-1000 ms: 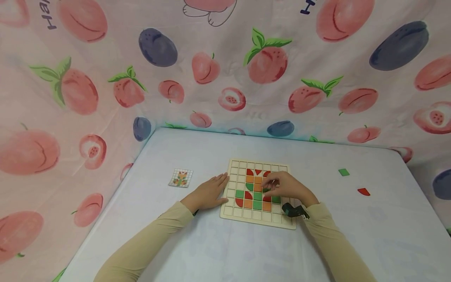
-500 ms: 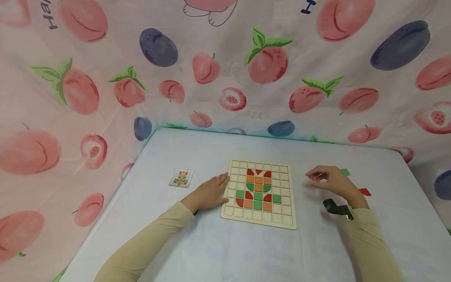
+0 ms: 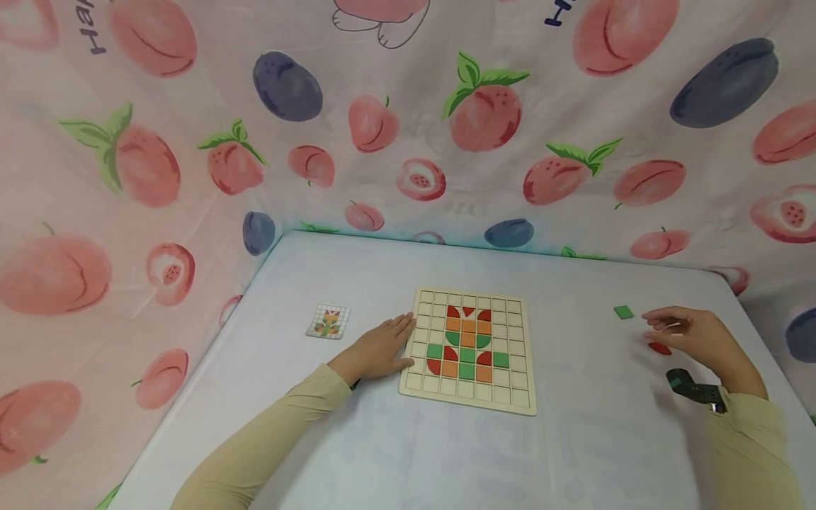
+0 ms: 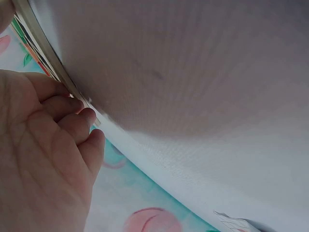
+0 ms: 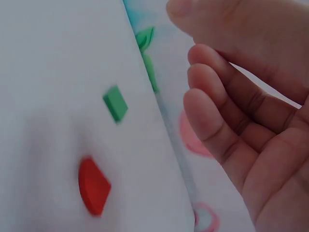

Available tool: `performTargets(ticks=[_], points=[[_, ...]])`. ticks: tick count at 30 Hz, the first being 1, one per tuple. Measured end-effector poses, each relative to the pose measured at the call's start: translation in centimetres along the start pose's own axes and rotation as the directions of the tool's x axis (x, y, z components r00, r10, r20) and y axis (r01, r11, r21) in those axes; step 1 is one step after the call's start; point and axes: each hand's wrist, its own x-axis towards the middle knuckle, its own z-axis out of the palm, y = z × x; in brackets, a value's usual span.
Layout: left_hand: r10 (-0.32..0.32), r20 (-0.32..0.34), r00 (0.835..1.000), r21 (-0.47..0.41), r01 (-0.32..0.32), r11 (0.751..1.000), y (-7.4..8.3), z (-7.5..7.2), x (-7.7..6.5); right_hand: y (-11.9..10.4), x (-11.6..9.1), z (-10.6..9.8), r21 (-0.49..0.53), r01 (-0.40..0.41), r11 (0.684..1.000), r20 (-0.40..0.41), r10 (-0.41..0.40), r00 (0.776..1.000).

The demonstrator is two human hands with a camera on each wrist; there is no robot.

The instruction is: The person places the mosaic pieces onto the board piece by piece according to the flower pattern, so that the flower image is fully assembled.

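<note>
A wooden grid board (image 3: 421, 301) lies on the table, holding red, orange and green tiles set in a flower-like pattern. My left hand (image 3: 375, 348) rests against the board's left edge with its fingers extended. Out to the right, my right hand (image 3: 701, 343) hovers over a red quarter-round tile (image 3: 660, 348), its fingers loosely bent and nothing held between them. The right wrist view shows that red tile (image 5: 94, 186) apart from the fingertips. A green square tile (image 5: 116, 104) lies beyond it, left of the right hand.
A small picture card (image 3: 328, 321) showing a similar pattern on a grid lies left of the board. White cloth covers the table (image 3: 574, 439). Behind and at the left hangs a fruit-printed curtain (image 3: 421, 92).
My right hand has left the board and moved right, to above the red tile. Tiles it covered on the board are now visible. The left hand has stayed at the board's edge.
</note>
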Motion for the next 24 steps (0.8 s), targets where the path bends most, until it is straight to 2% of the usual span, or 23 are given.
performTargets(ticks=[5,12,24], points=[[0.001,0.000,1.000,0.002,-0.001,1.000,0.0,0.0,0.0,2.2,-0.9,-0.5,-0.007,-0.066,0.998,0.023,0.066,0.998],[0.003,-0.003,1.000,0.000,-0.003,1.000,0.0,0.0,0.0,4.2,-1.3,0.1,0.006,-0.153,0.988,0.071,0.152,0.986],[0.003,-0.005,1.000,0.011,-0.003,1.000,-0.1,0.2,0.1,6.2,-0.4,2.0,-0.037,-0.185,0.982,0.089,0.188,0.978]])
